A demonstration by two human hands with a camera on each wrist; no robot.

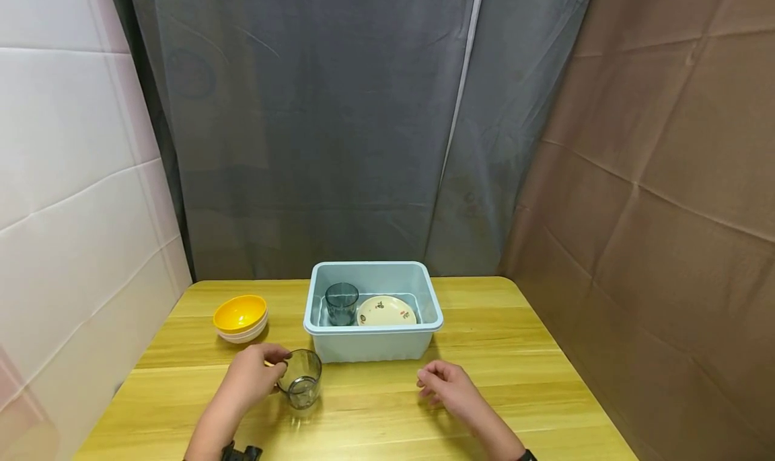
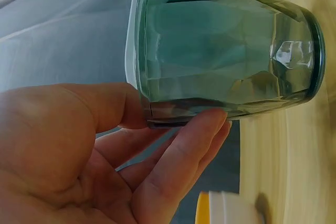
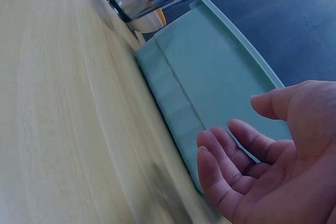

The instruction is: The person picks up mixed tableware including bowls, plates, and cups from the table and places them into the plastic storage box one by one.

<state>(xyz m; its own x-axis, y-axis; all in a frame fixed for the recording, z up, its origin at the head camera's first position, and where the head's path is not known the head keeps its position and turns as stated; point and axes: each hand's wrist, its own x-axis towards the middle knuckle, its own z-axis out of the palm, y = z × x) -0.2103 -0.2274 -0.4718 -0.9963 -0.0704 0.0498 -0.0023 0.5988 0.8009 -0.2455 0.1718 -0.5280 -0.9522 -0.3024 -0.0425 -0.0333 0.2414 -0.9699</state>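
Between the left hand's [image 1: 255,373] thumb and fingers, a smoky glass [image 1: 303,380] is pinched near its rim before the blue tub [image 1: 375,346]; the step looks like carrying it, and moving on calls for a steady grip, while the right hand [image 1: 448,388] hangs empty, loosely curled. Beyond, I count one tub holding one more glass [image 1: 342,304] and one visible plate [image 1: 386,311], plus one yellow bowl [image 1: 240,313] nested over white.
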